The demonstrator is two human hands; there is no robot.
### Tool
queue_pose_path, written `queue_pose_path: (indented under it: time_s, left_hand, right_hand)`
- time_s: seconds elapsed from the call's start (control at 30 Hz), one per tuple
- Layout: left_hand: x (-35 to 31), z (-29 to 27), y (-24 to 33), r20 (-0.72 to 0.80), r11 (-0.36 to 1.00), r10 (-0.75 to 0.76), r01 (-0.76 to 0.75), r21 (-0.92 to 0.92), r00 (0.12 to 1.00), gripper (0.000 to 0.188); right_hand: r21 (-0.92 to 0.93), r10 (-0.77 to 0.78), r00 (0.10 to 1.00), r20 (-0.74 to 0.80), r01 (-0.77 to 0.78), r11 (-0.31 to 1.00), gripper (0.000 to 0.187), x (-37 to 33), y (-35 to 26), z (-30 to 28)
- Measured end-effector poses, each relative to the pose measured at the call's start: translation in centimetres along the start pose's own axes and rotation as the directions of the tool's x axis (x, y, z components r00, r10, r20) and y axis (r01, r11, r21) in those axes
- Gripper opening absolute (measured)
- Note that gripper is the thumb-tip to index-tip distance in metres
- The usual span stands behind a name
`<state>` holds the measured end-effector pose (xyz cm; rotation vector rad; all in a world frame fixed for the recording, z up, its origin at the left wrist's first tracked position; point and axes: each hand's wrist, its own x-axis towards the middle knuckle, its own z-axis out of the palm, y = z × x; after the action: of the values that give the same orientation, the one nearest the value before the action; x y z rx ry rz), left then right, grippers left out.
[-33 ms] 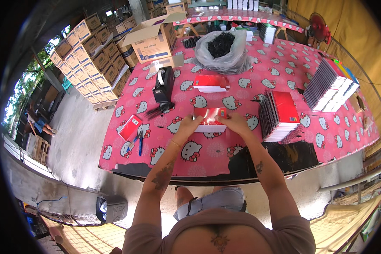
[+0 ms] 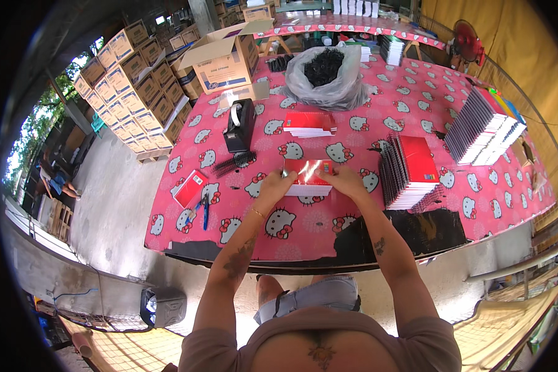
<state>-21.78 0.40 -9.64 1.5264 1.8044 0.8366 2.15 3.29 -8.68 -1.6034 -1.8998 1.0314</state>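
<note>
Head view: I see a wide table with a pink cat-print cover (image 2: pixel 319 243). A translucent plastic bag with black contents (image 2: pixel 342 94) sits toward its far side. To the right, a block of red-covered spiral-bound notebooks (image 2: pixel 405 175). Front and centre, between both hands: a small red-covered, white-paged stack (image 2: pixel 307 178). Left hand (image 2: pixel 275 188) pinches its left end; right hand (image 2: pixel 346 182) pinches its right, thumb on cover. Slim blue tool (image 2: pixel 206 212) lies left.

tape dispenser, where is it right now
In the head view, the black tape dispenser stands left of centre on the pink table, just beyond the black coils and nearer than the open cardboard box.
</note>
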Motion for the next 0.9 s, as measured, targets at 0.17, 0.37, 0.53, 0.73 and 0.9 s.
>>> queue_pose_path:
  time_s: [0.17,0.37,0.53,0.73,0.9]
  left_hand:
    - [2.9,-1.1,-0.2,-0.036,0.935,0.307,-0.295,0.195,0.951,0.061]
    - [15.4,0.5,2.3,-0.336,0.987,0.122,-0.151,-0.061,0.934,0.078]
    - [22.6,1.8,0.5,-0.090,0.938,0.071,-0.097,-0.332,0.993,0.048]
    - [23.0,4.3,1.7,-0.065,0.979,-0.019,0.005,-0.206,0.998,0.035]
    - [21.3,4.9,2.8,0.036,0.805,-0.073,0.080,-0.587,0.997,0.034]
  right_hand:
    - [0.325,0.037,0.904,-0.426,0.115,0.939,0.067,6.1,2.7,-1.1]
    - [0.760,0.465,0.851,-0.246,-0.128,0.637,0.062,15.7,3.0,-2.0]
    - [0.724,0.196,0.981,0.018,-0.148,0.674,0.054,23.4,2.8,-3.1]
    - [0.765,0.202,0.979,0.012,-0.140,0.629,0.039,25.3,2.6,-1.1]
    - [0.886,0.230,0.973,-0.025,-0.085,0.457,0.040,25.1,2.5,-2.1]
